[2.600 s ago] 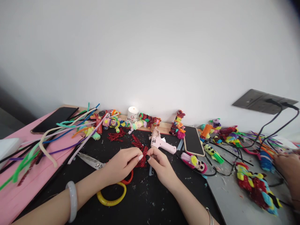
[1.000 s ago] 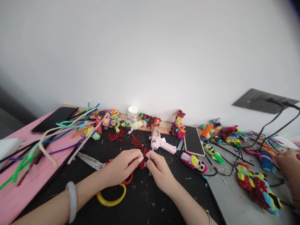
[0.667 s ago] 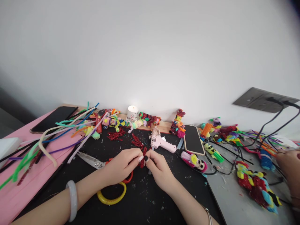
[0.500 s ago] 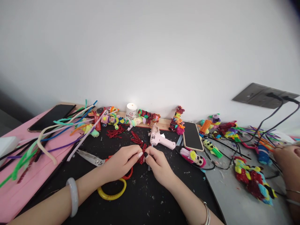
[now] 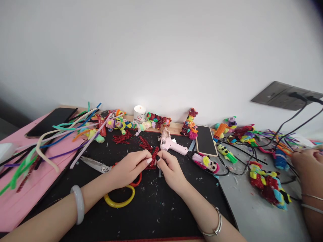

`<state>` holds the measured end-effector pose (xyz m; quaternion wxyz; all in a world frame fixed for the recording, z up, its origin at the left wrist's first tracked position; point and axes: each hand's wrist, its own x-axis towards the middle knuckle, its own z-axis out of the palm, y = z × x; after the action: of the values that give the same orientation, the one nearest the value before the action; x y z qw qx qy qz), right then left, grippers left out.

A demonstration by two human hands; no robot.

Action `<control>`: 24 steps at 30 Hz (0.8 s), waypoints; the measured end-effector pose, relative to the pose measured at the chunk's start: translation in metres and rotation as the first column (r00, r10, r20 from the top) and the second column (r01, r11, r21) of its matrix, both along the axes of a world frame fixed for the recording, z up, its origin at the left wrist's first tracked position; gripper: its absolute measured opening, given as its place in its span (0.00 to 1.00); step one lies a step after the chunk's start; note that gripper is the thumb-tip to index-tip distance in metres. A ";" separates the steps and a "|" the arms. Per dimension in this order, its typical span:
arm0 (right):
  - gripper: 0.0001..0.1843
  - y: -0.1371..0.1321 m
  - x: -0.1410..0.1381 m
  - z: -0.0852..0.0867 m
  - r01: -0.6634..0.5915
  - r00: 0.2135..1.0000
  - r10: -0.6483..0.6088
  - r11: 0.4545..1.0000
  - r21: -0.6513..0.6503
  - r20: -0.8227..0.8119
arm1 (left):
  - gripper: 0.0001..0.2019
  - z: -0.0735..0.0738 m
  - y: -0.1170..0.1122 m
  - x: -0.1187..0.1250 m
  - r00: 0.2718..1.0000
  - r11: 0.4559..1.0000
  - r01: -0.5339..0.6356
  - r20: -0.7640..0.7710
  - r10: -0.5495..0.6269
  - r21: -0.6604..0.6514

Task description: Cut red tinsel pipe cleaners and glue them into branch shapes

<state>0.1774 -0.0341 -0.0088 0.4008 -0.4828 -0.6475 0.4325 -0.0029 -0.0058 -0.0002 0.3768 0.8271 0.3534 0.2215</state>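
My left hand point(image 5: 135, 167) and my right hand point(image 5: 169, 169) meet at the middle of the black mat, thumbs and fingertips pinched close together. Between them shows a piece of red tinsel pipe cleaner point(image 5: 154, 155), its ends partly covered by my fingers. More short red tinsel pieces point(image 5: 122, 137) lie in a pile just beyond. Scissors point(image 5: 119, 202) with red and yellow handles lie under and beside my left hand, blades pointing left. A pink glue gun point(image 5: 174, 146) rests on its side beyond my right hand.
Loose pipe cleaners point(image 5: 63, 134) spread over a pink board point(image 5: 27, 198) at left, near a dark phone point(image 5: 51, 121). A paper cup point(image 5: 139, 114), another phone point(image 5: 207, 141) and several pipe-cleaner dolls point(image 5: 189, 124) line the wall. Cables run to a socket point(image 5: 285, 95). Another person's hand point(image 5: 306, 164) is at right.
The view has tilted slightly, so things sit a little higher and further left. Both my hands stay pinched together, with slightly more of the red tinsel showing between them.
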 end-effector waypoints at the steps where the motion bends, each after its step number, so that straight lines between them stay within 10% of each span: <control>1: 0.10 0.000 0.000 0.000 0.001 1.000 -0.001 1.000 0.001 -0.002 | 0.11 0.000 0.000 0.000 1.000 1.000 0.002 -0.001 -0.002 0.003; 24: 0.10 0.002 -0.002 0.002 -0.012 1.000 0.012 1.000 -0.003 0.026 | 0.11 -0.004 0.000 0.001 1.000 1.000 0.019 0.004 -0.019 0.015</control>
<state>0.1754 -0.0324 -0.0067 0.3890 -0.4851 -0.6548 0.4297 -0.0017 -0.0061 -0.0038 0.3734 0.8328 0.3429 0.2223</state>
